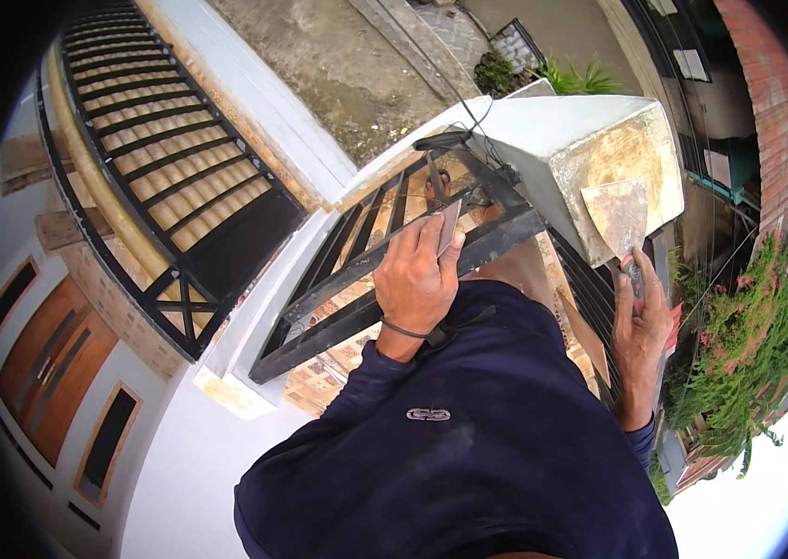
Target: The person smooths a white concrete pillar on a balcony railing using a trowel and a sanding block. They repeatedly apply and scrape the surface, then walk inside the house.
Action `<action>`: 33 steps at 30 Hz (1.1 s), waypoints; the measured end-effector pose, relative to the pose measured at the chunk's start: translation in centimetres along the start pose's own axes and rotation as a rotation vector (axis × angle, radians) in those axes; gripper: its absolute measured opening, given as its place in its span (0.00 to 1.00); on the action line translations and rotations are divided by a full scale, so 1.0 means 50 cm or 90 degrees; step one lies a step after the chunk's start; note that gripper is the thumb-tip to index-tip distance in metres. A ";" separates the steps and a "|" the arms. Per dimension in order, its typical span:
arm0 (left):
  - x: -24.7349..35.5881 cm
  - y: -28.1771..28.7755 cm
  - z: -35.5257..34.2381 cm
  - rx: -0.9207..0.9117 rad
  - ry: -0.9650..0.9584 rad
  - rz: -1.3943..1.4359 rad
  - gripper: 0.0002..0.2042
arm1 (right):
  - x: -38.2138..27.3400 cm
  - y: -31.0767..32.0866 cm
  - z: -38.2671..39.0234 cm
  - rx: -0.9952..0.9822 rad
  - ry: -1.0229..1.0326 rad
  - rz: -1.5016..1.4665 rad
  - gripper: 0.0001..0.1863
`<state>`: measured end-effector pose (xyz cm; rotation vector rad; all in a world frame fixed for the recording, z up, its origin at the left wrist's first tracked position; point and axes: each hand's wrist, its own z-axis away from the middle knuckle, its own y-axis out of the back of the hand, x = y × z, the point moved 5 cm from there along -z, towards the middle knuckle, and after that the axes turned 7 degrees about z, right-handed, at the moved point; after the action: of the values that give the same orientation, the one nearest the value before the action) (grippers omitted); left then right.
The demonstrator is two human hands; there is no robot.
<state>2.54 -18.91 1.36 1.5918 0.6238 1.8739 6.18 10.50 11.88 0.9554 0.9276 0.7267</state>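
Note:
My right hand [641, 317] grips a putty knife [618, 214] by its dark and red handle. Its wide, stained blade points up in front of the worn face of a white pillar [618, 154]; whether they touch I cannot tell. Over a black metal railing [496, 238], my left hand [417, 275] is closed on a thin, flat, greyish-brown plate [450, 226]. The back of that hand faces up, and its fingers hide much of the plate. A dark band circles the left wrist.
Thin black cables [468, 140] lie where the railing meets the pillar. Patterned tiles [324, 373] show below the bars. A black slatted gate [170, 158] stands at the left, beyond a white wall [264, 84]. Flowering bushes [748, 326] grow at the right.

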 end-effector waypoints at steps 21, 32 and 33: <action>-0.002 0.009 0.019 0.042 -0.090 0.036 0.15 | 0.132 -0.133 0.143 0.209 -0.037 -0.026 0.16; -0.010 0.000 0.032 0.119 -0.160 0.076 0.13 | 0.300 -0.220 0.333 0.166 -0.161 -0.156 0.14; -0.010 0.002 0.033 0.133 -0.166 0.057 0.13 | 0.324 -0.241 0.360 0.135 -0.180 -0.174 0.14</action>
<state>4.23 -19.38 1.35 1.9884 0.6588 1.6672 30.63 12.94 0.57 1.0601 0.8730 0.2555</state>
